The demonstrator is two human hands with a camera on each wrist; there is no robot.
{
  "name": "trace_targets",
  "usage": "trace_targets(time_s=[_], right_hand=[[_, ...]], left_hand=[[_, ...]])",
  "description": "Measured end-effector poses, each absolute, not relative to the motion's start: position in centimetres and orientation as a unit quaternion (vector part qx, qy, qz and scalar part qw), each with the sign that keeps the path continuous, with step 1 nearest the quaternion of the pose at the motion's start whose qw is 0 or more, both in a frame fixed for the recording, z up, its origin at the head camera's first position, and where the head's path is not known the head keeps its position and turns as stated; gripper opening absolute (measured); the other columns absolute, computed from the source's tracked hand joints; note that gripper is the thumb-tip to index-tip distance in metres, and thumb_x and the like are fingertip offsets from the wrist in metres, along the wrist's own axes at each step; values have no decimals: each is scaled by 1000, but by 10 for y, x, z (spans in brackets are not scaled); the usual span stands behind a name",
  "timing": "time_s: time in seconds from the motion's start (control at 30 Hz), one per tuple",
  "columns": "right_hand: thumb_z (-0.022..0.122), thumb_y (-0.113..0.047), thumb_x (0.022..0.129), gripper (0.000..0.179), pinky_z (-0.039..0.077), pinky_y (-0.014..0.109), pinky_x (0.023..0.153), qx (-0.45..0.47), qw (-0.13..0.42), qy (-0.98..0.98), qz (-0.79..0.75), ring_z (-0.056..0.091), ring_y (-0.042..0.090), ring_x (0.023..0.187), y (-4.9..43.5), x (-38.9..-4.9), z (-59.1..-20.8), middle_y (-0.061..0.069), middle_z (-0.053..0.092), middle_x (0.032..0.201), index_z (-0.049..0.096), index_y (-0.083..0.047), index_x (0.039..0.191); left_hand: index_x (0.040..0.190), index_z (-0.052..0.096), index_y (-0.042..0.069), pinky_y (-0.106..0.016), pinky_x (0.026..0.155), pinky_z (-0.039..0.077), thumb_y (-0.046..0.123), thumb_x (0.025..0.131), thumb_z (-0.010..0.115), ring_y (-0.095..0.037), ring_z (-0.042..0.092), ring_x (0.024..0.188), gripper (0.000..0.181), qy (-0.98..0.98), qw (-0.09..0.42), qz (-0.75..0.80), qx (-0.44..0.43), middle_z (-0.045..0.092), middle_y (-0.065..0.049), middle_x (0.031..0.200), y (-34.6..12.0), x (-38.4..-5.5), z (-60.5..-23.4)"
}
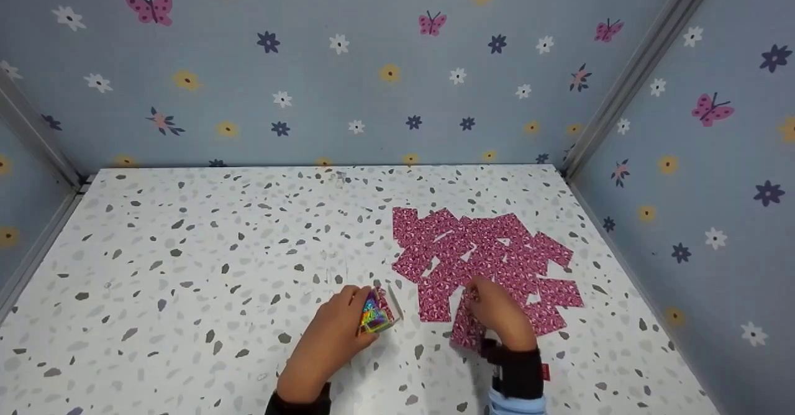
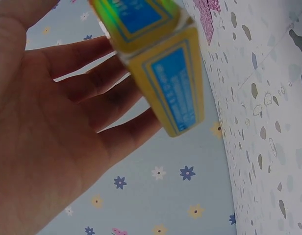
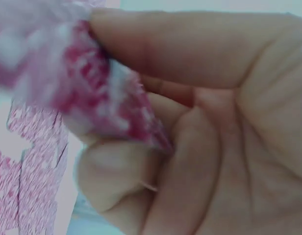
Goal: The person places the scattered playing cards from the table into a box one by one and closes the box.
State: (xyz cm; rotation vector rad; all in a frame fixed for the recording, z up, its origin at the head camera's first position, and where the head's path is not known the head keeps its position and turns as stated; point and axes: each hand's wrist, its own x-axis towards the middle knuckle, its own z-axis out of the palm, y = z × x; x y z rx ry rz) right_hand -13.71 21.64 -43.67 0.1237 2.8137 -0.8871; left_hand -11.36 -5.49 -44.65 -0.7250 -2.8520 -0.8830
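My left hand [image 1: 332, 331] grips a small card box [image 1: 375, 315] with a shiny rainbow face, just above the table at front centre. One end of it faces right with a pale flap sticking out. The left wrist view shows the box's yellow side with a blue label [image 2: 175, 88], fingers behind it. Over the near edge of the spread cards, my right hand [image 1: 502, 315] pinches a pink patterned card [image 1: 464, 328] between thumb and fingers. Close up, that card [image 3: 92, 83] is tilted and blurred, one corner pointing into the curled fingers.
Many pink patterned cards [image 1: 447, 272] lie overlapping across the right half of the white speckled table [image 1: 186, 278]. Blue flowered panels [image 1: 372, 61] rise behind the table and at both sides, joined by grey metal posts [image 1: 633, 79].
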Motion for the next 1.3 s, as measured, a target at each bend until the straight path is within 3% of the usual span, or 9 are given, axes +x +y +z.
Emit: trace_targets(time_s=[0.13,0.4,0.63,0.77,1.0,1.07,1.3], right_hand=[[58,-5,88,18,49,37,75,5,47,942,-333,57,18,83,210,-138,-432,8,61,95,57,-5,106],[55,3,89,27,51,30,49,-13,23,872,-489,51,16,56,204,-140,-423,13,54,88,54,-5,114],[56,3,88,26,56,35,53,-11,19,791,-611,51,14,67,197,-140,-414,9,50,91,51,3,113],[56,2,88,25,56,45,59,-29,40,760,-648,49,14,71,187,-138,-412,8,49,89,48,4,111],[56,0,86,24,56,35,58,-65,41,798,-597,55,17,86,168,-137,-417,15,52,106,52,1,109],[55,2,85,25,57,37,60,-66,50,803,-590,55,20,90,166,-137,-418,17,50,112,53,-1,110],[54,2,85,30,57,38,59,-61,84,800,-591,55,19,86,166,-136,-419,18,49,113,53,-1,115]], left_hand=[[126,50,-6,-42,83,47,20,74,77,-24,55,96,64,-927,27,-290,-237,54,-14,112,-55,-114,-447],[125,50,-6,-42,83,48,22,74,77,-25,56,96,64,-927,36,-283,-243,54,-15,111,-55,-113,-447],[124,50,-6,-41,82,49,19,73,77,-25,56,95,63,-926,27,-286,-244,55,-15,111,-54,-114,-447],[124,50,-6,-42,84,49,19,73,77,-26,57,97,63,-927,24,-284,-245,55,-15,112,-54,-114,-446],[121,52,-4,-41,82,49,18,71,79,-24,57,94,62,-925,45,-284,-249,56,-14,110,-53,-114,-446],[121,52,-5,-41,82,49,18,70,78,-24,57,94,62,-925,45,-285,-247,56,-14,110,-53,-114,-446],[122,52,-5,-41,82,49,19,70,78,-24,57,94,63,-925,50,-283,-250,56,-14,111,-53,-114,-446]])
